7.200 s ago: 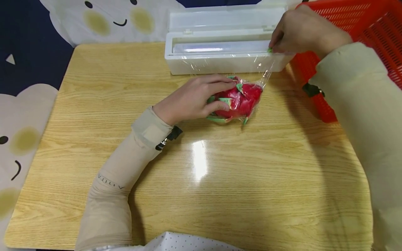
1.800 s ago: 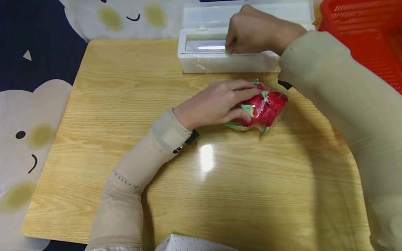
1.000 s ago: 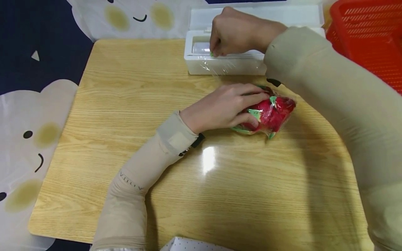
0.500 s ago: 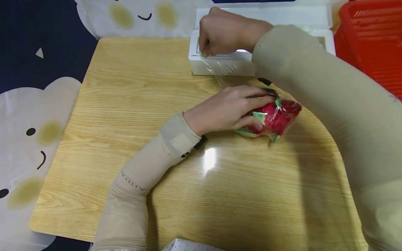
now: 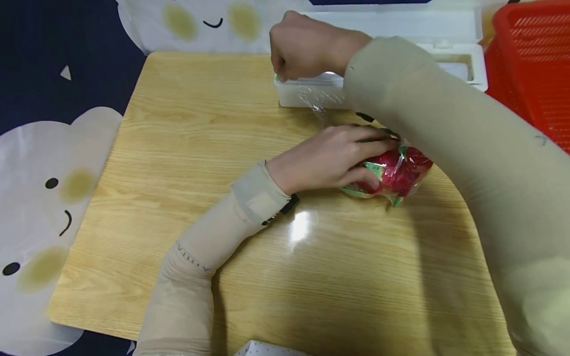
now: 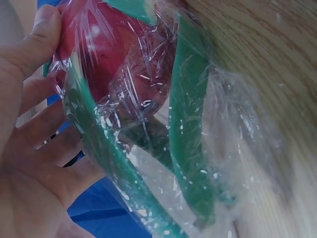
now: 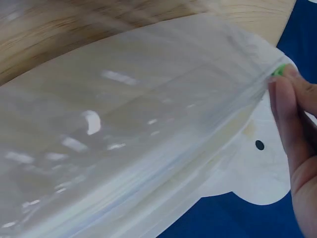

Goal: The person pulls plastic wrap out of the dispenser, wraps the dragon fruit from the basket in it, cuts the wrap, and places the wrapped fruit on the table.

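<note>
A red dragon fruit (image 5: 394,170) with green scales, apparently a model, lies on the table wrapped in clear cling film. My left hand (image 5: 331,158) grips its left side, thumb on the near side and fingers over the top. In the left wrist view the crinkled film (image 6: 148,99) covers the fruit and its long green scales. My right hand (image 5: 307,47) pinches a small green slider (image 5: 278,77) at the left end of the front edge of the white cling film box (image 5: 311,96). Film stretches from that edge toward the fruit.
The box's lid (image 5: 401,22) stands raised at the back, and the film roll (image 5: 454,70) shows inside. A red plastic basket (image 5: 503,34) stands at the right. Cloth printed with cloud faces (image 5: 44,207) lies beyond the wooden table's left and back edges.
My right hand has slid the green slider leftward along the box from its right end to its left end. My left hand keeps its grip on the dragon fruit; the head view has shifted.
</note>
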`<action>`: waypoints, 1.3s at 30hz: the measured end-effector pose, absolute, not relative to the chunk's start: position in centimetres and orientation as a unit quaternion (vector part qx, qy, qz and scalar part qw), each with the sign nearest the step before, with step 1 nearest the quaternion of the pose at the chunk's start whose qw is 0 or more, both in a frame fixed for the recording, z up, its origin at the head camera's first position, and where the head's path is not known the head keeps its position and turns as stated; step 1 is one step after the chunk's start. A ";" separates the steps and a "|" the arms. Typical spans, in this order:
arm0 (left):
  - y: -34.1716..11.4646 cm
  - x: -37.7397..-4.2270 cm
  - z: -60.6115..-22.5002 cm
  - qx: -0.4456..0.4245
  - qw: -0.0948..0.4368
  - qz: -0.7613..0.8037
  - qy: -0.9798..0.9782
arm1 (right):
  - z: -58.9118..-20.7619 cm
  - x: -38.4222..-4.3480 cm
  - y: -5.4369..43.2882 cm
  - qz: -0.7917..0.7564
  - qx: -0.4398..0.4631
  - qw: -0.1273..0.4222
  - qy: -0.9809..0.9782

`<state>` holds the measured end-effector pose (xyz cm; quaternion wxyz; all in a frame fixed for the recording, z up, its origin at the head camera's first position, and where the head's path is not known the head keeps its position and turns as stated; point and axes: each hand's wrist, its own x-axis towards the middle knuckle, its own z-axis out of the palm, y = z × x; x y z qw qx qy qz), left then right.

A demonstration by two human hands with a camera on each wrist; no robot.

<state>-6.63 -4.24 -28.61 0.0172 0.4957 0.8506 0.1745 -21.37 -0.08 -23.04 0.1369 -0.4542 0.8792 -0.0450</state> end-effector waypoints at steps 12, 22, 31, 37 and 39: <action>-4.7 -7.3 -29.1 0.496 0.020 0.190 0.847 | -23.4 -21.3 0.1 -0.053 -0.444 0.137 0.884; -4.8 -8.0 -29.9 0.488 0.032 0.204 0.848 | -23.2 -21.5 1.9 -0.048 -0.452 0.120 0.883; -5.5 -9.3 -30.4 0.480 0.036 0.214 0.850 | -23.0 -21.3 3.9 -0.091 -0.397 0.079 0.910; -5.9 -10.1 -30.8 0.475 0.037 0.223 0.850 | -23.7 -21.0 5.7 -0.119 -0.392 0.057 0.911; -6.0 -10.3 -30.9 0.477 0.034 0.228 0.848 | -23.7 -20.7 6.2 -0.123 -0.396 0.050 0.909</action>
